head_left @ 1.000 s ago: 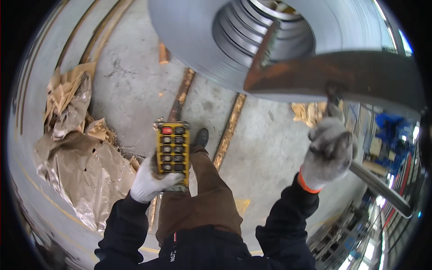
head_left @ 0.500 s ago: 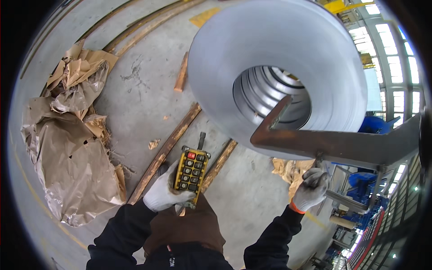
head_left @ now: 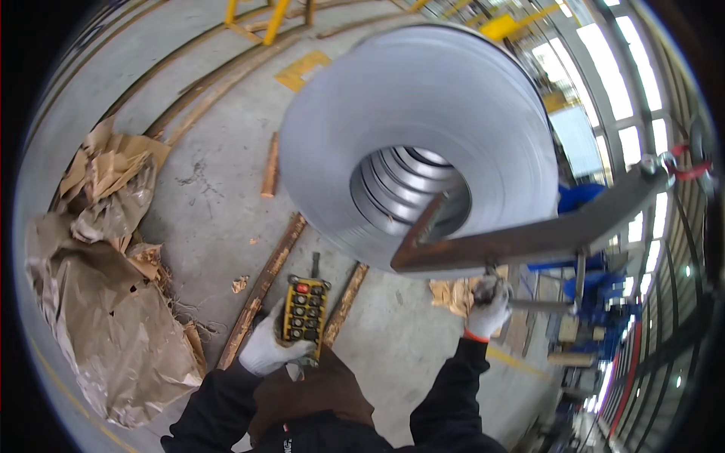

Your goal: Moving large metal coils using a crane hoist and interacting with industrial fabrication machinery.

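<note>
My left hand point(head_left: 270, 343), in a white glove, is closed around a yellow crane remote point(head_left: 304, 311) with a red button and rows of dark buttons. In front of me stands a large grey steel coil point(head_left: 325, 143), its round bore facing me. A brown steel lifting hook point(head_left: 521, 240) reaches in from the right, its bent tip at the mouth of the bore. My gloved right hand point(head_left: 489, 308) is closed on the handle bar point(head_left: 540, 306) below the hook's beam; the glove hides part of that grip. A red shackle point(head_left: 687, 171) sits at the hook's upper end.
Crumpled brown wrapping paper point(head_left: 113, 325) lies on the floor at left. Wooden beams point(head_left: 264, 287) lie on the floor before me, with a short wood block point(head_left: 270, 166) beyond. A yellow stand point(head_left: 276, 23) is at the far left, blue machinery point(head_left: 596, 291) at right.
The view has tilted up, so the coil and hook sit farther left and lower, and the red shackle now shows. Both hands keep their grips; the hook's tip remains near the bore's mouth.
</note>
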`<action>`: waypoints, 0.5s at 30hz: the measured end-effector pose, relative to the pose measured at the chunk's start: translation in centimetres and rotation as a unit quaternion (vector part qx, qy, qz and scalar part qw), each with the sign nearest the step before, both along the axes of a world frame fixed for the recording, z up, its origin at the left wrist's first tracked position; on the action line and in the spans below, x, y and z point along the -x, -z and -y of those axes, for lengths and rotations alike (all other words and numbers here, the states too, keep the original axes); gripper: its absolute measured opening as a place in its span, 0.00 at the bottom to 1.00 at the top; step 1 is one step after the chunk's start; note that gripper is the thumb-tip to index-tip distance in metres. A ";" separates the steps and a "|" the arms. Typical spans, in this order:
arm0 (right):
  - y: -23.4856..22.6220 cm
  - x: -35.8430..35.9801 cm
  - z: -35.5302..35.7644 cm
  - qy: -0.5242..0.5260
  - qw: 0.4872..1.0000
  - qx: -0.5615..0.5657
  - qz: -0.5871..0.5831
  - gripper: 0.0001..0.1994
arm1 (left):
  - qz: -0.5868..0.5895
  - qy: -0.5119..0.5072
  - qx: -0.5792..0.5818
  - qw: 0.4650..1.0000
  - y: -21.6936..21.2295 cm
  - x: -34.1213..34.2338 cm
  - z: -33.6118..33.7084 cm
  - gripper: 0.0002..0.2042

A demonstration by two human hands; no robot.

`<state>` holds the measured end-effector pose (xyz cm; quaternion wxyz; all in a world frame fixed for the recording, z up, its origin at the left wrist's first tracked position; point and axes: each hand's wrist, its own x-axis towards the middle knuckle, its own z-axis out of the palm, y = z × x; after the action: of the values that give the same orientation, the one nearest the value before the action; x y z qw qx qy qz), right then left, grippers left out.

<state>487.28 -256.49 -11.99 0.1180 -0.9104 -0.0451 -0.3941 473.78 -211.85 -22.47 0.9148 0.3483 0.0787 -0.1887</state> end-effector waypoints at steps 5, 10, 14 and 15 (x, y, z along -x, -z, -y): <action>-2.3 -0.8 -4.7 -0.199 0.815 -0.543 -0.032 0.12 | 0.030 0.023 -0.078 0.996 -1.1 -0.9 -0.3 0.45; -2.9 -0.4 -5.6 -0.189 0.834 -0.518 -0.016 0.20 | 0.038 0.047 -0.108 0.992 -1.4 -1.5 -0.5 0.44; -2.6 -0.4 -5.3 -0.220 0.817 -0.533 -0.013 0.19 | 0.039 0.058 -0.115 0.991 -1.0 -1.6 -0.5 0.44; -2.7 -0.4 -5.5 -0.213 0.816 -0.537 -0.016 0.19 | 0.043 0.066 -0.137 0.987 -0.9 -1.8 -0.7 0.44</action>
<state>487.65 -250.96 -9.33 0.6695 -0.6764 -0.0176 -0.3064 475.56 -211.14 -21.52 0.8467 0.4823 0.0409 -0.2209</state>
